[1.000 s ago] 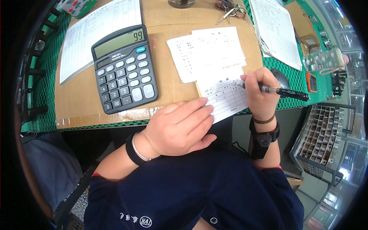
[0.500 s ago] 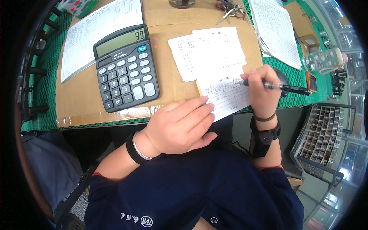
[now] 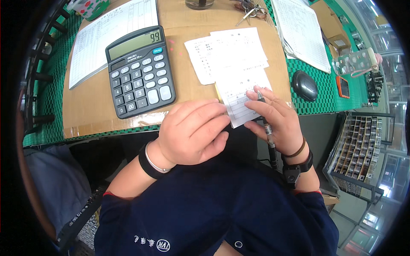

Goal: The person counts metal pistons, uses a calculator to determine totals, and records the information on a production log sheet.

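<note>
Where the green mesh mat (image 3: pixel 51 81) runs along the left edge, a red-and-green patterned box (image 3: pixel 87 6) sits at the top-left corner, mostly cut off. Next right, big white printed form sheet (image 3: pixel 109 36) lies tilted, its lower corner tucked under the dark grey calculator (image 3: pixel 141 70), which sits on the brown cardboard desk pad (image 3: pixel 89 106) with display lit and a blue key at upper right. Left hand (image 3: pixel 192 132) rests palm down at the pad's near edge, fingers loosely curled, fingertips touching the left edge of the small white slip (image 3: pixel 241 96); it holds nothing, just presses the paper. Black band and silver bangle on that wrist. Behind the slip, two more white printed slips (image 3: pixel 226 53) overlap mid-pad. Glass base (image 3: pixel 199 3) and bunch of keys (image 3: pixel 250 8) at the top edge. Right hand (image 3: pixel 277 121) closed around a black pen (image 3: pixel 267 128), tip up on the small slip, barrel running down toward the wrist; black watch and brown band there. Hands close together, not touching, slip between them. Further right, stack of white printed sheets (image 3: pixel 301 32) on the mat, black oval mouse (image 3: pixel 304 85) just beside, then a small orange-edged device (image 3: pixel 342 86) and a clear plastic piece (image 3: pixel 354 62). Far right, grey rack of small parts drawers (image 3: pixel 356 153) below desk level.
</note>
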`<state>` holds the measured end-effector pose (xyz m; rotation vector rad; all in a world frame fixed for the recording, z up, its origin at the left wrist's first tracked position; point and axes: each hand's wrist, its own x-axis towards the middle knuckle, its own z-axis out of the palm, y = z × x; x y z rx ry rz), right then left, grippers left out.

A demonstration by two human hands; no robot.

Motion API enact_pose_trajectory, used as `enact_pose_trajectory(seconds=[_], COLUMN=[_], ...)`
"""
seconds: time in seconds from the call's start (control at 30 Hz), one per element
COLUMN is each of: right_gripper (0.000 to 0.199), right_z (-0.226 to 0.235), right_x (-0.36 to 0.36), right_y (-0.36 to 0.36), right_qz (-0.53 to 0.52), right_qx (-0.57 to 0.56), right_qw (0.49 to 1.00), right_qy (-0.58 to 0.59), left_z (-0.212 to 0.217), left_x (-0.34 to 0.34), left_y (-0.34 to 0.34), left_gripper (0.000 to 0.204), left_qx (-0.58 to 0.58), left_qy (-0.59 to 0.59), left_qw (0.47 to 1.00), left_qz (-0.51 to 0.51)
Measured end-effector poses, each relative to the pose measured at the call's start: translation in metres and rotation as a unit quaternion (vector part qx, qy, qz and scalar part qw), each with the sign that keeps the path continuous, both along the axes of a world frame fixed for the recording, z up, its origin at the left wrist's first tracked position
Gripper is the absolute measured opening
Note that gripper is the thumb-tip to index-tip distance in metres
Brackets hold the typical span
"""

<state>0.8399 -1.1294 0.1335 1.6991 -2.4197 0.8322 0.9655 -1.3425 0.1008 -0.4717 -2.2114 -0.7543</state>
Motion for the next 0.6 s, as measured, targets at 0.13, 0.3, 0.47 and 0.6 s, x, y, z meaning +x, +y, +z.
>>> enact_pose_trajectory(seconds=[0.13, 0.3, 0.47, 0.6], right_gripper=[0.047, 0.048, 0.047, 0.047], right_z=[0.0007, -0.0003, -0.0006, -0.0004], right_x=[0.0029, 0.0055, 0.0072, 0.0072], right_y=[-0.0010, -0.0012, -0.0025, -0.0027], right_qz=[-0.005, -0.013, -0.020, -0.023], right_qx=[0.014, 0.017, 0.016, 0.010], right_qw=[1.000, 1.000, 1.000, 1.000], right_qy=[-0.001, 0.003, 0.006, 0.009], left_z=[0.0023, 0.0019, 0.0025, 0.0019], left_x=[-0.0006, -0.0007, -0.0003, -0.0006], left_y=[0.0001, 0.0002, 0.0005, 0.0003], left_gripper=[0.030, 0.028, 0.026, 0.026], left_qx=[0.032, 0.031, 0.030, 0.031], left_qy=[-0.007, -0.003, -0.004, -0.001], left_qw=[0.999, 0.999, 0.999, 0.999], left_qz=[0.013, 0.019, 0.019, 0.019])
